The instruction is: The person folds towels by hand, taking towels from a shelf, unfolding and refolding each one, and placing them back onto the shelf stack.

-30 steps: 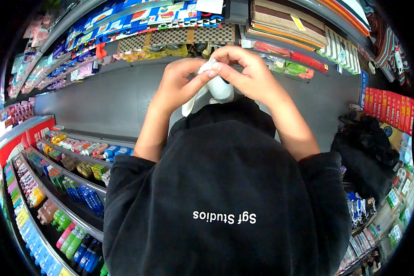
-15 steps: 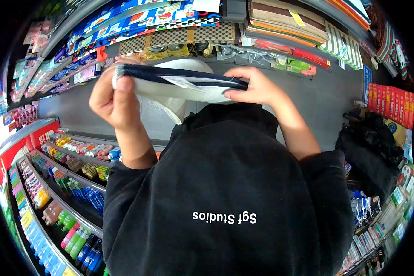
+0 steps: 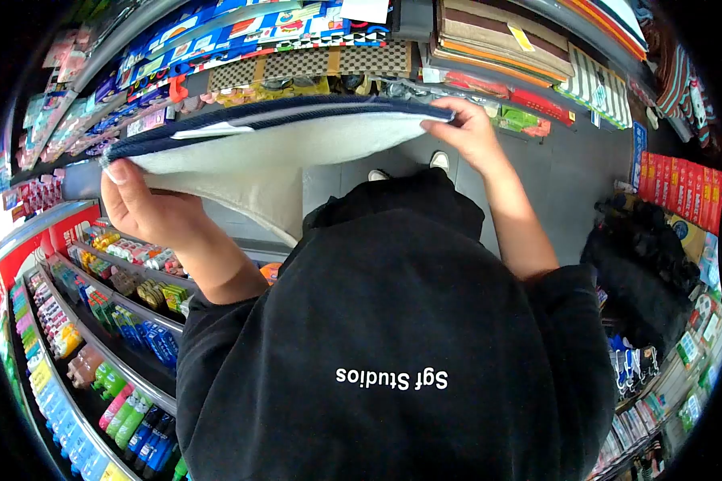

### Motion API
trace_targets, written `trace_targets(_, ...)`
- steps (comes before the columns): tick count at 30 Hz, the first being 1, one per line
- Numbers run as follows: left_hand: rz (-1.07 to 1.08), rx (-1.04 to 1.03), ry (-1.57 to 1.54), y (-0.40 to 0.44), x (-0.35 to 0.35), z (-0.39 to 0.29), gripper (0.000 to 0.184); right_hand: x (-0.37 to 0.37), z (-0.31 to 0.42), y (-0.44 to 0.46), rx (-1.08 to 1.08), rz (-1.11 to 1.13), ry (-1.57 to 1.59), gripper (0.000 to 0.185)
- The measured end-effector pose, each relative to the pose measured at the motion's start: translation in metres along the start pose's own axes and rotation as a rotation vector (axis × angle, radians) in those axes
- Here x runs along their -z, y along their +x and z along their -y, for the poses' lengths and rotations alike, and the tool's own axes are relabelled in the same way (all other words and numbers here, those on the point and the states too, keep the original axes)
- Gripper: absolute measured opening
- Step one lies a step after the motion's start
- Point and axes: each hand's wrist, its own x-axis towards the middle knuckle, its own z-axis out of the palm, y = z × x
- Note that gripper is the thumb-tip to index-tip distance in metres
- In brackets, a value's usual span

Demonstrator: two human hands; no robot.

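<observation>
A floor mat [image 3: 289,148] with a pale backing and navy edges is stretched between my two hands, held up in front of my chest. My left hand [image 3: 148,204] grips its left corner, thumb on the pale side. At the opposite corner my right hand [image 3: 467,135] pinches the navy edge between thumb and fingers. A small white label [image 3: 214,130] shows along the upper edge toward the left. The lower part of the mat hangs down and tapers toward my body, and its patterned face is mostly hidden.
Stacked mats [image 3: 501,40] and patterned textiles [image 3: 257,32] fill the shelves ahead. Bottles [image 3: 128,417] line the shelves on my left. Red boxes [image 3: 682,184] and a black bundle [image 3: 646,256] are on the right. Grey floor tiles [image 3: 537,172] lie below.
My left hand has moved left and down, my right hand slightly up and right. The mat is now spread wider between them, and my shoes have come into view.
</observation>
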Motion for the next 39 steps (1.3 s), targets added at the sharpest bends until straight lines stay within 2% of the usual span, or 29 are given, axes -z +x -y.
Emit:
trace_targets(1, -0.072, 0.017, 0.011, 0.003, 0.004, 0.0, 0.024, 0.004, -0.002, 0.003, -0.029, -0.046, 0.097, 0.021)
trace_targets(3, -0.094, 0.031, 0.046, 0.007, 0.011, 0.001, 0.022, 0.003, 0.009, 0.006, 0.123, -0.138, 0.295, 0.024)
trace_targets(5, -0.131, 0.056, 0.068, 0.008, 0.019, 0.006, 0.021, 0.001, 0.033, 0.006, 0.234, -0.201, 0.348, 0.025)
trace_targets(9, -0.157, 0.102, -0.016, 0.005, 0.018, 0.007, 0.021, 0.001, 0.058, 0.006, 0.298, -0.253, 0.359, 0.027)
trace_targets(11, -0.124, 0.11, -0.059, 0.008, 0.02, 0.009, 0.019, 0.008, 0.055, 0.008, 0.364, -0.256, 0.111, 0.031)
trace_targets(24, -0.118, 0.082, -0.065, 0.018, 0.031, 0.018, 0.02, 0.002, 0.052, 0.005, 0.318, -0.163, 0.319, 0.015)
trace_targets(27, -0.093, 0.082, -0.059, 0.018, 0.032, 0.021, 0.019, 0.003, 0.055, 0.003, 0.32, -0.116, 0.268, 0.013)
trace_targets(33, -0.117, 0.1, -0.032, 0.019, 0.031, 0.024, 0.018, 0.005, 0.048, 0.006, 0.333, -0.164, 0.2, 0.011)
trace_targets(39, -0.152, 0.134, -0.043, 0.019, 0.028, 0.027, 0.019, 0.0, 0.055, 0.005, 0.297, -0.14, 0.251, 0.009)
